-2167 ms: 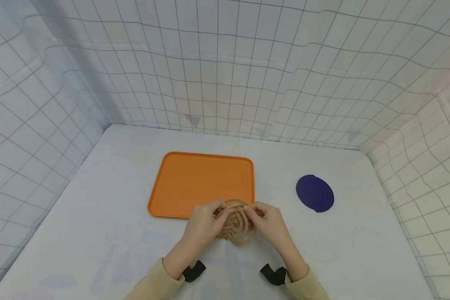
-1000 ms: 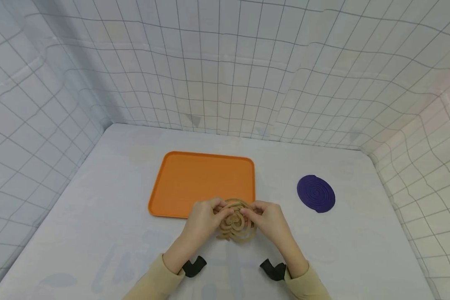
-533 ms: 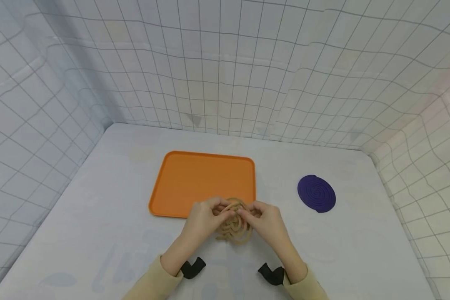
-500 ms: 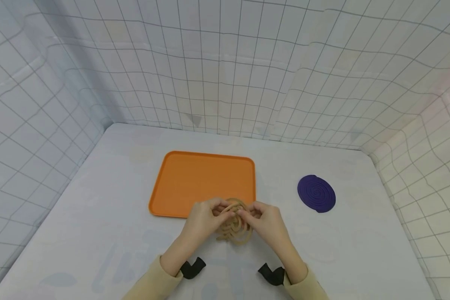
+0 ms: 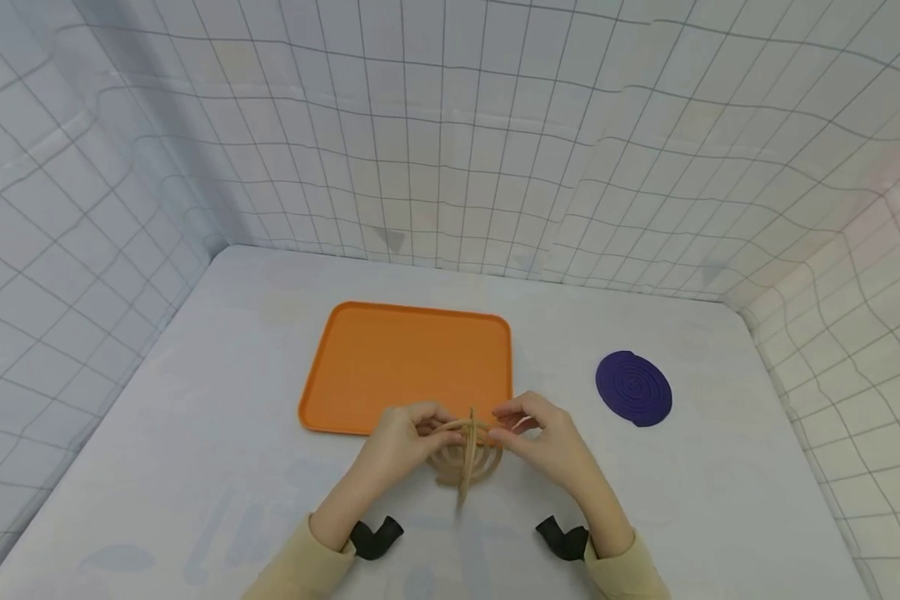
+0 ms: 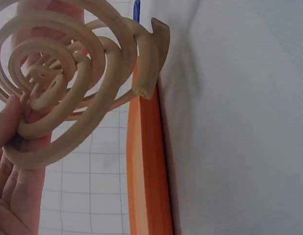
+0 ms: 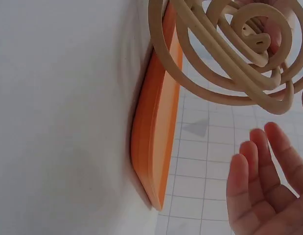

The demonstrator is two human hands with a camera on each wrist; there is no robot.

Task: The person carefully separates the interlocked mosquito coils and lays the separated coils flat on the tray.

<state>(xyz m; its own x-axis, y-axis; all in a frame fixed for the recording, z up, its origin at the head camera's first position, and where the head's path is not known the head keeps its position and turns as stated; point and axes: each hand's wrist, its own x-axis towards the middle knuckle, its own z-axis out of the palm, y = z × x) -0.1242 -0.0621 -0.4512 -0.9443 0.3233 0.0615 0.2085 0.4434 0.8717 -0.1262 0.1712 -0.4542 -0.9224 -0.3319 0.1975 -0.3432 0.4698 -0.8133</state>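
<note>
In the head view a tan mosquito coil (image 5: pixel 467 471) is held just off the near edge of the orange tray. Its rings no longer lie in one plane: part stands edge-on, crossing the flatter rings. My left hand (image 5: pixel 399 442) pinches it at the left between thumb and fingers; in the left wrist view the left thumb (image 6: pixel 7 122) presses on the rings. My right hand (image 5: pixel 551 446) is at the right side, fingers loosely bent and holding nothing. The right wrist view shows its fingers (image 7: pixel 259 166) apart from the coil (image 7: pixel 276 104).
An orange tray (image 5: pixel 405 367) lies flat beyond the hands. A purple disc with spiral grooves (image 5: pixel 633 388) rests on the white table (image 5: pixel 690 492) to the right. White sheets with a grid (image 5: pixel 450 150) hang at the back and both sides.
The right hand has let go of the coil and moved slightly right, its fingers spreading. Part of the coil has turned edge-on. The left hand keeps its pinch, shifting a little left.
</note>
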